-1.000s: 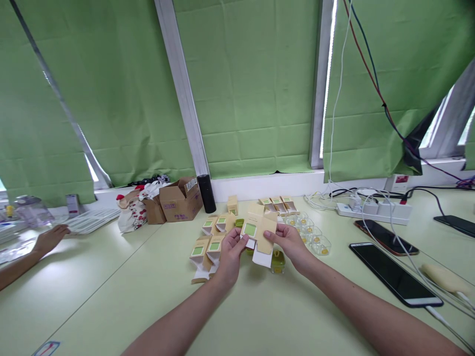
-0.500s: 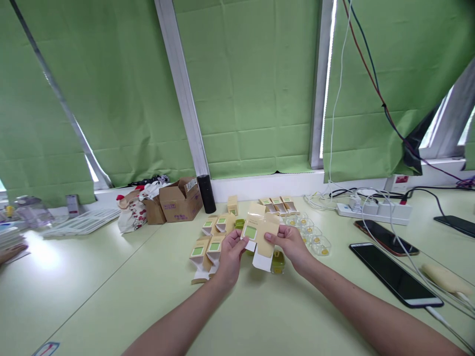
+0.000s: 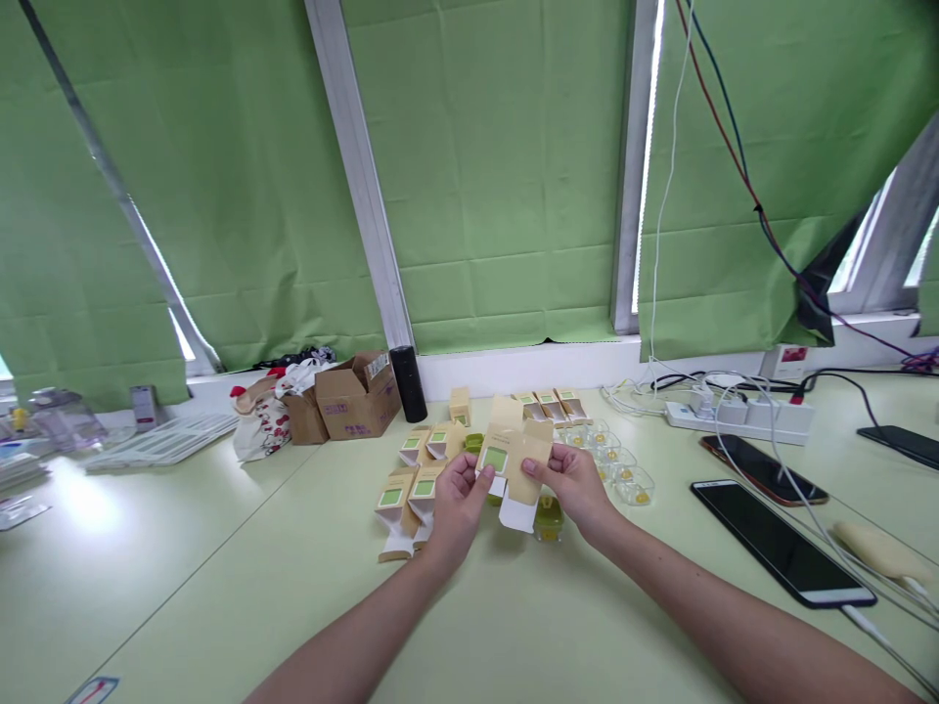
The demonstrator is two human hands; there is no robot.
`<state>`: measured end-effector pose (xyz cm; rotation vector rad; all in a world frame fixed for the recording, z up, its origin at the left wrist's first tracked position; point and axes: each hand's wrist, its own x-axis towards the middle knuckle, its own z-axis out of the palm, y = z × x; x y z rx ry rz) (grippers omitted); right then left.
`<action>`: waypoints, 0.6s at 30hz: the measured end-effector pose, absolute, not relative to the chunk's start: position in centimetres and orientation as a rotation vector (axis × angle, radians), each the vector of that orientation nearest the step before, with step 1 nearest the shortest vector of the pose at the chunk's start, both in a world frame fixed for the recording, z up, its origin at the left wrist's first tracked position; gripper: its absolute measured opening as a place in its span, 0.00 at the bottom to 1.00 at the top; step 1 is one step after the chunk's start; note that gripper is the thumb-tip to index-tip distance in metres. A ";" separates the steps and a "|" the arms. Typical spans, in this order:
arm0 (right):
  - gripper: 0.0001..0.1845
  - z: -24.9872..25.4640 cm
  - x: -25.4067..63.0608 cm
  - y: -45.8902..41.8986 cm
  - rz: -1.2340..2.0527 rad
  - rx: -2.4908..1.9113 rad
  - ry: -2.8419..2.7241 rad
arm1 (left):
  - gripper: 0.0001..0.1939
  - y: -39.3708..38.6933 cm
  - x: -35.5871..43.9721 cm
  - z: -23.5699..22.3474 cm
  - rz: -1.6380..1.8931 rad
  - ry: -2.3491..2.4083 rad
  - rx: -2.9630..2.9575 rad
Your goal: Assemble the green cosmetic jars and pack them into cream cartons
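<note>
You hold a flat-opened, tan carton [image 3: 519, 452] with a green square on its front and white flaps hanging below, raised above the middle of a pale green desk [image 3: 242, 596]. The fingers of your left hand [image 3: 456, 504] pinch its left edge, thumb in front; the fingers of your right hand [image 3: 576, 482] pinch its right panel, thumb also in front.

Just beneath and behind the carton, near your right hand, a green-lidded clear container [image 3: 549, 520] rests on the desk, partly hidden. Beyond your left hand lie four similar cartons [image 3: 394, 497] with green squares, two nearer and two farther. A plain tan box [image 3: 460, 405] stands behind them, and three more cartons [image 3: 550, 406] sit side by side farther back. Beyond your right hand, small clear cups [image 3: 607, 460] with yellow centres cluster together. Farther right are a white-edged phone [image 3: 778, 540] and a white power strip [image 3: 740, 418].
</note>
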<state>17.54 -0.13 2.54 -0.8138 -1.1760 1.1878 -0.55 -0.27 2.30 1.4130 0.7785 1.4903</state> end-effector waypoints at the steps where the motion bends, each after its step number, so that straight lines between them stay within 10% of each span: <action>1: 0.36 2.6 17.5 -0.2 1.182 -0.810 -1.178 | 0.20 -0.3 -0.6 2.3 1.499 0.783 1.436; 18: 0.23 0.9 18.0 1.2 0.795 -0.939 -1.257 | 0.03 0.4 -2.1 2.6 1.942 0.817 2.136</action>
